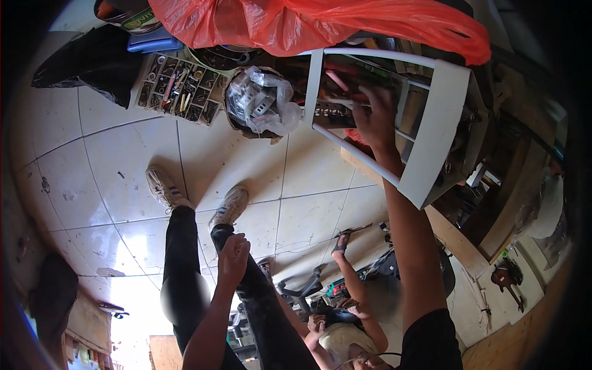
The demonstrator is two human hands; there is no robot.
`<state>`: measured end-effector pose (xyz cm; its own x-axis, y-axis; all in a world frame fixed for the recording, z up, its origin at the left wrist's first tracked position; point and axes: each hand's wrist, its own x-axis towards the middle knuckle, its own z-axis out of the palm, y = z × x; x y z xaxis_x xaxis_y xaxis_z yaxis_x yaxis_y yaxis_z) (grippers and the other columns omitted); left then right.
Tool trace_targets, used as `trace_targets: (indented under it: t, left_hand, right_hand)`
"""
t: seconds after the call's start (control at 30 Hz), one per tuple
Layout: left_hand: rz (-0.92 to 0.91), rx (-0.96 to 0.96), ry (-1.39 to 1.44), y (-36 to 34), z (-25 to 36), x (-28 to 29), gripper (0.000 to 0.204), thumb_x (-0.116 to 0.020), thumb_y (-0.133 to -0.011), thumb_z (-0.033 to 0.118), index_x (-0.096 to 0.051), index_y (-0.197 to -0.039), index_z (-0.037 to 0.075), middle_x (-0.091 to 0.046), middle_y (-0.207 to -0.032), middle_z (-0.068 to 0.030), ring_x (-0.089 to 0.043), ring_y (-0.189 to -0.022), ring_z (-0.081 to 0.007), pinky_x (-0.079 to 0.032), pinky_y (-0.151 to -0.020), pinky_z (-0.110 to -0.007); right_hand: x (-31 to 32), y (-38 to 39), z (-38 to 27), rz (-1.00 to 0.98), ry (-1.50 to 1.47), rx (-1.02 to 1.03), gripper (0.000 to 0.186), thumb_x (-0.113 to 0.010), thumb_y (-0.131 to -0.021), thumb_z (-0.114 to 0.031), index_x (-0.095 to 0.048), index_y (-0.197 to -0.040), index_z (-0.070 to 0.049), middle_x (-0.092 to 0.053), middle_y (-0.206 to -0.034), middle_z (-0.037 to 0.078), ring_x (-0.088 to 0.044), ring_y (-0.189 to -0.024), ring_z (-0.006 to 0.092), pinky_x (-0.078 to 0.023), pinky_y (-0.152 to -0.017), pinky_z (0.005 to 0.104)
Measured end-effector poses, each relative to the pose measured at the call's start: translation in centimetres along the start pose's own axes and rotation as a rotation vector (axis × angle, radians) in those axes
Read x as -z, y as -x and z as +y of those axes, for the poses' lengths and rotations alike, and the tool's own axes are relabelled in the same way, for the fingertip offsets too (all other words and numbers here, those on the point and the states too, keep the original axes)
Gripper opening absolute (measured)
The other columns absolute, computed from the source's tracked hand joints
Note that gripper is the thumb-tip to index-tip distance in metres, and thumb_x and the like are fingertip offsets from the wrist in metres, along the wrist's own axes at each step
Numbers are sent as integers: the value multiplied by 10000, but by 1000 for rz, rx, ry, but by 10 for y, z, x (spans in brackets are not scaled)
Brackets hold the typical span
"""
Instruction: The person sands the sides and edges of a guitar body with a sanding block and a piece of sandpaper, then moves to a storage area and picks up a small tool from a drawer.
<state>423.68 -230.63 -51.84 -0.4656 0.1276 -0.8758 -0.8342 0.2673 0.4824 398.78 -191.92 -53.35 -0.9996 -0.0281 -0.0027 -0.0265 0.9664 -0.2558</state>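
Note:
My right hand [375, 117] reaches inside a white-framed rack [439, 123] at the upper right, over jumbled tools. Its fingers are apart, slightly blurred, and I see nothing between them. A pink stick-like piece [337, 80] lies just left of its fingertips. Beneath the hand is a perforated metal strip [333, 113], partly hidden. My left hand [234, 258] is closed in a fist above my dark-trousered leg, away from the rack. Whether anything is inside that fist is hidden.
A red plastic bag [320, 24] covers the top. Left of the rack stand a round container with a clear bag of metal brackets [262, 102] and a compartment box [182, 89] of small hardware. Another person [351, 333] sits below on the tiled floor [132, 160].

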Motion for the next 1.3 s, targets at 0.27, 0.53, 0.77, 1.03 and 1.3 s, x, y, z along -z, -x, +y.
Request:
trace_targets:
  t: [0.27, 0.53, 0.77, 1.03, 1.3]
  left_hand:
    - [-16, 16, 26, -4, -2, -2, 320, -607, -939, 181, -577, -1178, -29, -686, -1012, -177, -676, -973, -249, -516, -850, -337]
    - [36, 11, -3, -6, 8, 8, 310, -605, -939, 188, -588, -1165, -24, -685, -1004, -162, -664, -940, -230, -503, -837, -331]
    - [37, 50, 13, -10, 8, 8, 335, -610, -933, 205, -592, -1172, -29, -683, -1000, -153, -648, -922, -224, -495, -835, -333]
    - [5, 38, 42, -11, 9, 7, 341, -613, -934, 207, -593, -1166, -43, -681, -1009, -155, -644, -926, -213, -490, -838, -329]
    - [18, 47, 79, -13, 5, 10, 334, -612, -936, 203, -597, -1160, -44, -677, -997, -143, -634, -919, -203, -488, -823, -325]
  right_hand:
    - [-27, -43, 15, -31, -26, 37, 403, -655, -846, -226, -606, -1213, -68, -530, -1212, 175, -552, -1147, 359, -458, -966, 456]
    - [3, -6, -4, -75, -49, 55, 405, -703, -756, -41, -601, -1148, -50, -556, -1132, 173, -548, -1083, 350, -456, -928, 427]
    - [1, 4, 24, -22, 28, 139, 528, -697, -725, -18, -539, -1228, -32, -531, -1240, 194, -537, -1127, 361, -454, -946, 451]
    - [-1, -43, 16, 45, 33, 15, 289, -719, -785, -92, -655, -1059, -28, -647, -974, 161, -629, -942, 341, -491, -877, 402]
    - [11, -14, 12, 149, -14, -82, 189, -640, -824, -31, -639, -1013, -32, -640, -989, 159, -624, -943, 346, -497, -840, 410]
